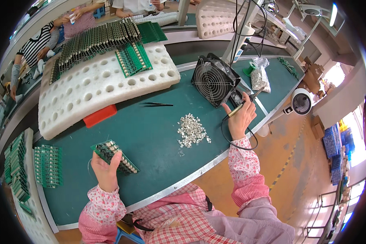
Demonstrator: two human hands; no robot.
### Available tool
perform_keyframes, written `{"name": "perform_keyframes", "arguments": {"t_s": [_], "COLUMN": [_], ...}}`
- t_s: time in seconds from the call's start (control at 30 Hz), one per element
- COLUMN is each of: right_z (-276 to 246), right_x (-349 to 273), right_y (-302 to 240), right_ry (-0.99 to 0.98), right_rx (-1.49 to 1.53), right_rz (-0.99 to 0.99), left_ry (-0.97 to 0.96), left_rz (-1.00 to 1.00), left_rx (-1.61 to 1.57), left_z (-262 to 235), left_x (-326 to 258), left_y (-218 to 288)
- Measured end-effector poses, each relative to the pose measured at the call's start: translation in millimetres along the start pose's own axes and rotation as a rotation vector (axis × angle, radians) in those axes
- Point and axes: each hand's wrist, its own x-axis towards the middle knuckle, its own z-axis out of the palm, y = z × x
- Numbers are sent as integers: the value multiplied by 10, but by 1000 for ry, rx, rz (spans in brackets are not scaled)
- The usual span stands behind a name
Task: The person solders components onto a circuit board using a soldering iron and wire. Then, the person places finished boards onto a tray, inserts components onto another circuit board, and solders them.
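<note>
Head view: left hand grips a green circuit board at its near-left end, fingers clenched around the board edge. Board long axis runs from upper left to lower right, with the free end pointing toward the table's near edge; the component side faces up. The board sits low over the green work mat, left of centre.

Right hand grasps a soldering iron, fingers closed around the handle. Iron long axis runs from lower left to upper right, tip pointing at its holder beside the black fan. The iron's cable loops below the wrist.

A pile of small metal parts lies between the hands. Black tweezers lie beyond the pile, near the white foam tray.
</note>
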Motion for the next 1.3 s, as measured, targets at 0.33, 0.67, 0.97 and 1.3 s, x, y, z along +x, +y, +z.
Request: {"name": "perform_keyframes", "arguments": {"t_s": [0.33, 0.67, 0.97, 1.3], "right_z": [-766, -702, -618, -823], "right_x": [-413, -759, -718, -1008], "right_y": [-256, -1035, -1236, -1560], "right_ry": [-31, -385, -429, -725], "right_rx": [628, 639, 536, 1252], "right_rz": [93, -329, -404, 179], "left_ry": [-119, -323, -345, -253], "left_rz": [-403, -288, -328, -455], "left_rx": [-257, -61, -42, -231], "left_z": [-56, 37, 2, 10], "left_x": [88, 71, 4, 21], "left_y": [19, -108, -78, -75]}}
